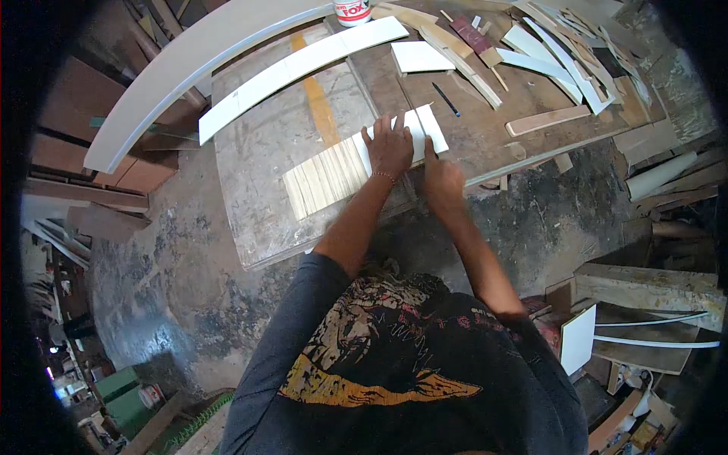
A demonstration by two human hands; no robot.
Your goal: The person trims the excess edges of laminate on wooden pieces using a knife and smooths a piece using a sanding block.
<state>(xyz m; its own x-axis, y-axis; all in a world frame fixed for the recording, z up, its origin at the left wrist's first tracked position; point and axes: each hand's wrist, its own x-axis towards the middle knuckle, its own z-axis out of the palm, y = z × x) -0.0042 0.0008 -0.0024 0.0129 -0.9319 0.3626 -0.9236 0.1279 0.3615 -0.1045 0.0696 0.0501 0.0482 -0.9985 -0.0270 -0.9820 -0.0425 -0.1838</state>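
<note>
Panel (437, 130) lies beneath spread fingers (384, 130) of the left hand (390, 155).

FOX-labelled tub (353, 12): top cut off by upper edge. Left hand (390, 149) hides part of white panel (431, 120). Right hand (444, 182): object at fingertips too small to tell. T-shirt (425, 425) cropped below.

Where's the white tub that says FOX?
In the head view, the white FOX tub is at the top edge, slightly left of centre, just beyond the long curved white strip and near the right end of the big arched board.
</note>
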